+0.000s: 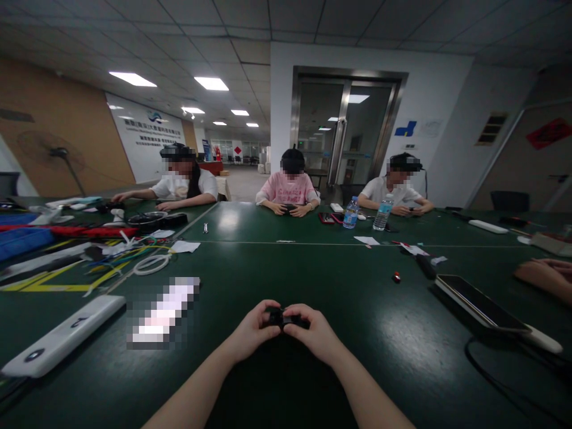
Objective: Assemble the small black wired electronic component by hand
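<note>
Both hands meet just above the green table [214, 369], near the middle of the view. Between them is a small black object [282, 320], mostly covered by fingers, so its exact shape cannot be made out. My left hand [252, 330] grips its left end with thumb and fingertips. On the right end, my right hand [315, 333] is closed in the same way, its fingers bent over the top.
A white power strip [67, 333] and a blurred-out bright item [165, 313] lie left. To the right are a phone [480, 302], a small red object [396, 277] and black cables [496, 381]. Two bottles [351, 213] stand farther back. Three people sit opposite; another person's hand [547, 277] rests far right.
</note>
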Demonstrator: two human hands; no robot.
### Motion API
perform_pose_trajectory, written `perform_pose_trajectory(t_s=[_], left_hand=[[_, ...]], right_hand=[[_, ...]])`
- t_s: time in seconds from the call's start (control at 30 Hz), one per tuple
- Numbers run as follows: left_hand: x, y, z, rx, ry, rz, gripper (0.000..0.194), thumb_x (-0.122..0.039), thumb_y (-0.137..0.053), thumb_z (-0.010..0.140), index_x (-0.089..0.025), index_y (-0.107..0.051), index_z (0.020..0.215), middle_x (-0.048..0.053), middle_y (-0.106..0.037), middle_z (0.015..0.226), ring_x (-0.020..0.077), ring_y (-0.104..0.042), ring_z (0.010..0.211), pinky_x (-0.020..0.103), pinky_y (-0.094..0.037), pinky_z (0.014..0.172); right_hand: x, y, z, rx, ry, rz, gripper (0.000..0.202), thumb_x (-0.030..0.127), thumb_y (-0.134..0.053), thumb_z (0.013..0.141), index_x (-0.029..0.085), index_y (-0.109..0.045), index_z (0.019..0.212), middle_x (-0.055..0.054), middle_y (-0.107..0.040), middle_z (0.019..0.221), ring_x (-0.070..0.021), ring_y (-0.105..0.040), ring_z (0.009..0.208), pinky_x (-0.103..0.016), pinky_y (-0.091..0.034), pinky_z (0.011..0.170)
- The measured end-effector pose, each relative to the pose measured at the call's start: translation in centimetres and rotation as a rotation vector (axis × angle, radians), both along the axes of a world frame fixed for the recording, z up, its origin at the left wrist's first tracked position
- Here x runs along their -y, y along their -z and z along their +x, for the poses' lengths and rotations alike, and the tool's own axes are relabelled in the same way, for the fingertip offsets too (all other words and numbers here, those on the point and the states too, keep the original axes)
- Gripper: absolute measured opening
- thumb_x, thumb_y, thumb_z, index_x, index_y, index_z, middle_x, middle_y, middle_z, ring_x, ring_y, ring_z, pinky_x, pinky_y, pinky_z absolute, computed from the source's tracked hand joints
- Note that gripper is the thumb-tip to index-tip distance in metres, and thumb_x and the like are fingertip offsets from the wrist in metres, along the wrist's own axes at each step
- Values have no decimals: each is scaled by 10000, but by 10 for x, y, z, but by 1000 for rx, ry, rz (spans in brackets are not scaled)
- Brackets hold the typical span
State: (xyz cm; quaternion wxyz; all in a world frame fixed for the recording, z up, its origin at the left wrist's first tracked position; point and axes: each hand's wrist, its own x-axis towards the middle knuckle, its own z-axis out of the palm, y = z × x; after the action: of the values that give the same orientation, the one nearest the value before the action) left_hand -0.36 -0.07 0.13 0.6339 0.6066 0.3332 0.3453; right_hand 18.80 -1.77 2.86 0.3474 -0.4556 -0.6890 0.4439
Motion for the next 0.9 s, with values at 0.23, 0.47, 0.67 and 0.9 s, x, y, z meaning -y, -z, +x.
perform_pose_trajectory(t_s=[0.23,0.47,0.67,0.9], left_hand=[[-2,4,0,-19,-22,14,394,-203,-615,757,-222,-417,1097,4,-595,895,149,-577,768,252,-414,649],[0,6,2,-195,-48,176,408,-161,-582,762,-226,-423,1132,33,-575,1007,182,-568,915,317,-443,785],[-2,5,-2,-633,-194,529,391,-215,-628,719,-240,-548,1101,51,-542,1088,235,-506,1035,384,-395,913],[-7,11,-6,-731,-225,548,475,-273,-600,750,-257,-488,1211,55,-537,1181,239,-475,1109,394,-375,954]], right_hand=[[-2,0,-1,92,7,-57,275,299,-656,703,230,-631,968,-25,-600,1061,-222,-542,1016,-383,-408,902],[-4,-1,13,149,-104,-22,299,254,-608,738,267,-625,1037,2,-579,1141,-200,-519,1079,-361,-379,953],[-7,5,10,287,-7,-3,393,237,-642,700,312,-551,1075,27,-613,1053,-201,-538,1047,-367,-401,909],[-8,10,8,362,26,14,399,259,-607,726,333,-547,1113,19,-551,1161,-223,-493,1119,-384,-389,936]])
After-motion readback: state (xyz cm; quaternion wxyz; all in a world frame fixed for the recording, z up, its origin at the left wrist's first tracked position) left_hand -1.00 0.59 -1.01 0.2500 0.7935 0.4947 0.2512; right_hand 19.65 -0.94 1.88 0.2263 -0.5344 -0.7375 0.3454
